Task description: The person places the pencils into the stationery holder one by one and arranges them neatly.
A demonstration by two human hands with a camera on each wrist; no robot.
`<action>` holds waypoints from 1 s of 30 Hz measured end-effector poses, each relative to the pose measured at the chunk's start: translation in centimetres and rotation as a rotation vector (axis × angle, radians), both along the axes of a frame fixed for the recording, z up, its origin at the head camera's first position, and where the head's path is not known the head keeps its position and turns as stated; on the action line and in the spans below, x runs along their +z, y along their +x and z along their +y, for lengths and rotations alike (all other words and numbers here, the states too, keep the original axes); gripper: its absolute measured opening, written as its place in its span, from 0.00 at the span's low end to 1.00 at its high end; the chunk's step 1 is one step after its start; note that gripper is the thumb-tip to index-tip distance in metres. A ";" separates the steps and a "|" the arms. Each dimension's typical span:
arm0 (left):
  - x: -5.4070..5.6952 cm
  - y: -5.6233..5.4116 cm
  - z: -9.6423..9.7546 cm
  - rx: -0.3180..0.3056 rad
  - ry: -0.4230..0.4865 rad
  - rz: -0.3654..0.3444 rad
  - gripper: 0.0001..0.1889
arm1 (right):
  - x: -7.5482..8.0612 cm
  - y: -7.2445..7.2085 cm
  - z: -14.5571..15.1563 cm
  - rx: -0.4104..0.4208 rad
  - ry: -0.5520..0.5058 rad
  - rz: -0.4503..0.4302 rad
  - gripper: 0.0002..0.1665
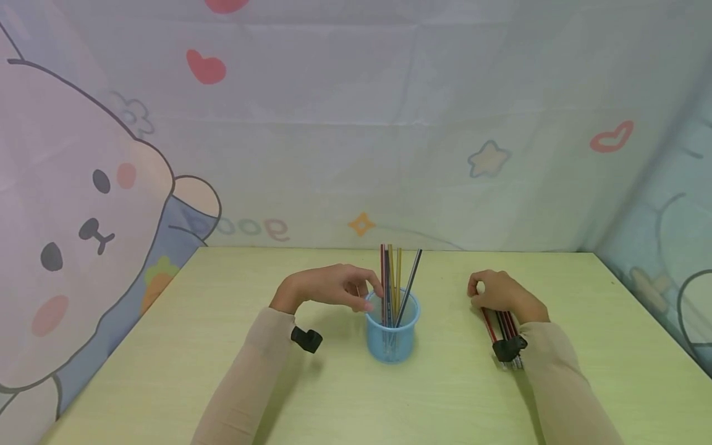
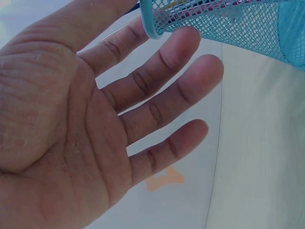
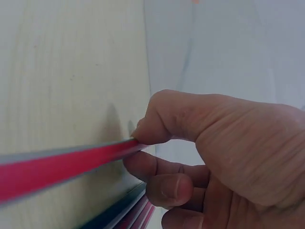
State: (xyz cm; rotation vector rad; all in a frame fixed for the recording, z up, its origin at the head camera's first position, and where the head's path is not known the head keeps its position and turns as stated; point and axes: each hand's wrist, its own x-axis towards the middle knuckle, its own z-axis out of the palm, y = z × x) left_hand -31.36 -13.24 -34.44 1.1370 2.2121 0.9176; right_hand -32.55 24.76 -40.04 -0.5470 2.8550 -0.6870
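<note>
A light blue mesh pen cup point(image 1: 391, 345) stands upright on the table with several red, dark and yellow pencils point(image 1: 398, 278) leaning in it. My left hand point(image 1: 340, 287) is at the cup's left rim, thumb and index finger close to it. The left wrist view shows that palm with loosely extended fingers beside the mesh point(image 2: 228, 24); whether the fingertips touch the rim cannot be told. To the right, my right hand point(image 1: 500, 290) pinches the end of a red pencil point(image 3: 71, 164) between thumb and index finger. Beneath that hand lie several dark and red pencils point(image 1: 507, 324).
The pale yellow table point(image 1: 445, 395) ends at a printed cloth backdrop point(image 1: 334, 154) behind it. Another cloth point(image 1: 667, 247) hangs along the right side. A black wrist camera point(image 1: 508, 349) partly covers the lying pencils in the head view.
</note>
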 end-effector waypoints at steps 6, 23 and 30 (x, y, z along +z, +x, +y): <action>-0.1 0.1 0.0 0.003 0.004 -0.004 0.14 | 0.8 -0.1 0.2 0.011 -0.105 -0.018 0.03; 0.3 0.2 0.0 0.007 -0.011 0.011 0.16 | 5.0 1.3 -1.1 0.056 -0.343 0.166 0.08; 0.3 0.3 0.0 0.007 -0.011 0.003 0.18 | 6.7 2.2 -2.2 0.060 -0.457 0.247 0.04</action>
